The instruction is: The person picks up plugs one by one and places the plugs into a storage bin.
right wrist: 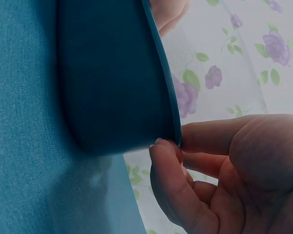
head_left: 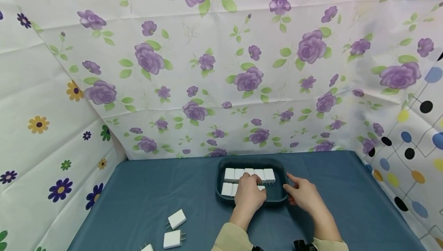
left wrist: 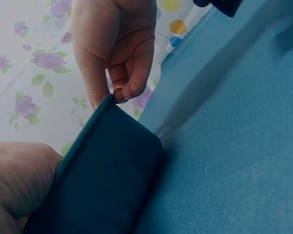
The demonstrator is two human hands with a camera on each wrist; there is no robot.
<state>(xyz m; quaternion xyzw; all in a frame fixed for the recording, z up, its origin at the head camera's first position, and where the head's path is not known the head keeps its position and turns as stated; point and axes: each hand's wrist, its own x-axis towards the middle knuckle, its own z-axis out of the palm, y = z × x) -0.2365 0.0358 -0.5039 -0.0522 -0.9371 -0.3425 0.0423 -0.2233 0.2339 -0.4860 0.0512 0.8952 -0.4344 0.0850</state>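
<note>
A dark blue tray [head_left: 281, 195] holds white plug-in chargers [head_left: 229, 174] in two rows. My left hand [head_left: 249, 193] reaches over its near wall into the front row. In the head view, its thumb and finger pinch a white charger [head_left: 261, 188] at that row's right end; the hand covers part of the row. My right hand [head_left: 304, 194] pinches the tray's right rim between thumb and fingers, also plain in the right wrist view, where the hand [right wrist: 210, 170] meets the tray corner [right wrist: 161, 131]. The left wrist view shows the left hand [left wrist: 19, 180] over the rim, fingertips hidden.
Left of the tray, a loose charger [head_left: 177, 219] and another charger [head_left: 172, 239] lie on the blue tablecloth [head_left: 138, 193]. A third charger [head_left: 148, 247] is cut off by the frame's bottom edge. A flowered sheet [head_left: 207, 89] hangs behind the table.
</note>
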